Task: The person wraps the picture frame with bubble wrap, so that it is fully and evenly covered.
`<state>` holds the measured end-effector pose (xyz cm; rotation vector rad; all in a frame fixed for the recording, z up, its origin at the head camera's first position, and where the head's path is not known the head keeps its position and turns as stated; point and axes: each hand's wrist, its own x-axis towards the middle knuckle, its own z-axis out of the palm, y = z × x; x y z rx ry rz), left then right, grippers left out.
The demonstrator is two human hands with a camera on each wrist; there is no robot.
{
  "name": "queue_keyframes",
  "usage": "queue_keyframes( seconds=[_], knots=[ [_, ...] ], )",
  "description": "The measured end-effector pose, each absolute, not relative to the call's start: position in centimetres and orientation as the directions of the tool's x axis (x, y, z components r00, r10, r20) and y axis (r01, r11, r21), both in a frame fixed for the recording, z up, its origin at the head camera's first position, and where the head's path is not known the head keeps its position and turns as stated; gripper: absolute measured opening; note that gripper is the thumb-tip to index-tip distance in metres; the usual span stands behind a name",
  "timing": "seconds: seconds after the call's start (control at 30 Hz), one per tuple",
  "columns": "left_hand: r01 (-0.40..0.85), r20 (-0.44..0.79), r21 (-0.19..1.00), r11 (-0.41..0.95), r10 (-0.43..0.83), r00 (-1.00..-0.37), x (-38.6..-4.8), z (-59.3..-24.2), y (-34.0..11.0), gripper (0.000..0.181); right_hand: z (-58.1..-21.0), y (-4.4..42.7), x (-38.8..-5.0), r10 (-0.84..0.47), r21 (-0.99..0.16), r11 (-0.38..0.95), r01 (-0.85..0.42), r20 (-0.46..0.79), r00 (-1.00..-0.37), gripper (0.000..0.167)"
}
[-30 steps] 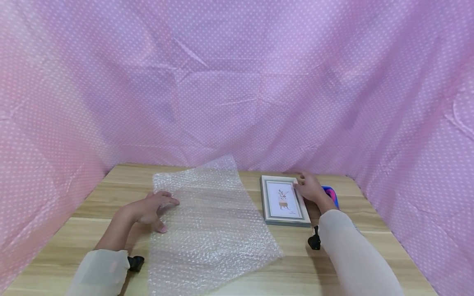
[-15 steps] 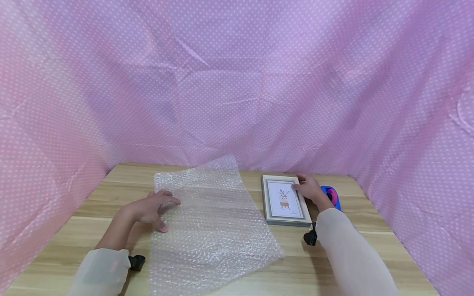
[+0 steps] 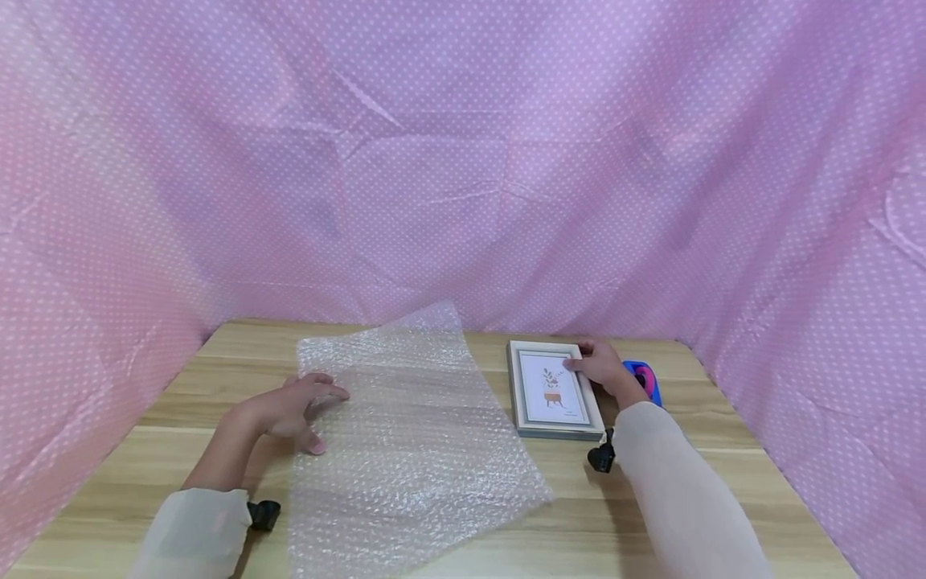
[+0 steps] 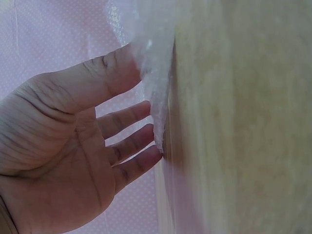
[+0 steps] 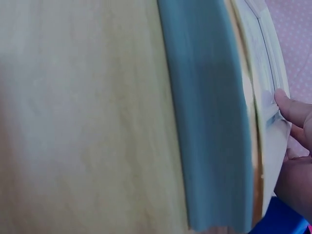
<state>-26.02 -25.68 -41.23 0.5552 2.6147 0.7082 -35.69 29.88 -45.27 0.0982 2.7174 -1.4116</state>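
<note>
A sheet of clear bubble wrap [image 3: 412, 442] lies spread across the middle of the table. My left hand [image 3: 292, 408] rests on its left edge with fingers and thumb spread; in the left wrist view the fingertips touch the bubble wrap's edge [image 4: 158, 97]. To the right of the sheet lies a picture frame [image 3: 553, 390], face up, with a potted plant picture inside a pale border. My right hand [image 3: 606, 371] grips its right side near the far corner, thumb on the front face. The right wrist view shows the picture frame's grey-blue side [image 5: 209, 117] close up.
A blue and pink object [image 3: 646, 379], partly hidden by the right forearm, sits just right of the picture frame. The wooden table [image 3: 723, 450] ends at a pink dotted cloth [image 3: 463, 201] that hangs at the back and both sides.
My right hand has closed on the picture frame's right side, its thumb coming further over the front. The left hand and the bubble wrap stay in place.
</note>
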Motion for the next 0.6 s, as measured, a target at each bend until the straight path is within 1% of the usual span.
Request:
queue_keyframes(
  seconds=[0.13,0.3,0.6],
  knots=[
    [0.276,-0.244,0.541,0.794,0.463,-0.852,-26.00,-41.29,-25.79,0.087,-45.08,29.46,-35.76,0.046,-0.831,0.542,0.122,-0.116,-0.992,0.049],
    [0.281,-0.237,0.534,0.797,0.460,-0.855,-26.02,-41.36,-25.81,0.085,-45.14,29.31,-35.95,0.059,-0.843,0.522,0.130,-0.116,-0.991,0.045],
    [0.282,-0.234,0.532,0.798,0.459,-0.857,-26.01,-41.46,-25.69,0.085,-45.31,29.05,-36.26,0.112,-0.862,0.481,0.159,-0.119,-0.987,0.047]
  ],
)
